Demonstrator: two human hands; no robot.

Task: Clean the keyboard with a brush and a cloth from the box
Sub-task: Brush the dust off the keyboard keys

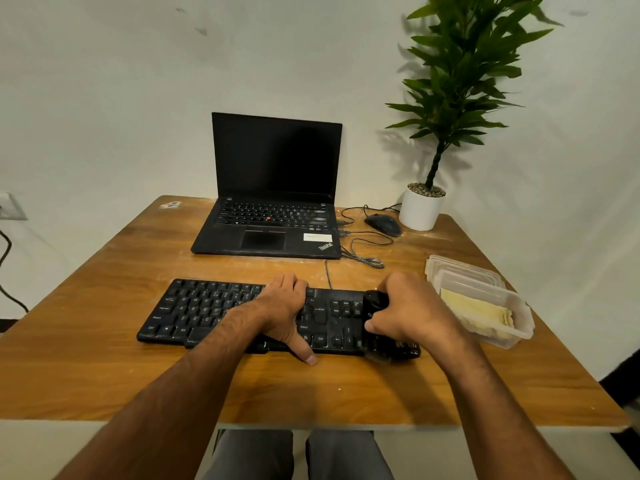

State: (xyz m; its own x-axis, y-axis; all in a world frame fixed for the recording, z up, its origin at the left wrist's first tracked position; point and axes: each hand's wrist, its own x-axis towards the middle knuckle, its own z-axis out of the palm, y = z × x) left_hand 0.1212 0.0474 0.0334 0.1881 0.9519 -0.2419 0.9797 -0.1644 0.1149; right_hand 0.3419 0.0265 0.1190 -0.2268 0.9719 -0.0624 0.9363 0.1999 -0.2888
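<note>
Hands work on a black wired computer keyboard (242,313) that lies flat near the front of the brown wooden bench (104,358). The left hand (282,310) presses down on the middle of the keyboard, its fingers (294,282) curled over the far edge and the thumb reaching past the near edge to the bench, so it grips the keyboard body. The right hand (412,310) is closed around a black brush (375,301), fingers wrapped on its handle, and the blurred bristles meet the keys at the keyboard's right end, over the number pad. Just beside that hand, to the right, stands a clear plastic box (519,306) holding a folded pale yellow cloth (474,308); its clear lid (450,265) lies behind it, touching. Farther back an open black laptop (273,188) with a dark screen sits mid-bench, with a black mouse (382,224) and a white potted green plant (420,209) to its right.
</note>
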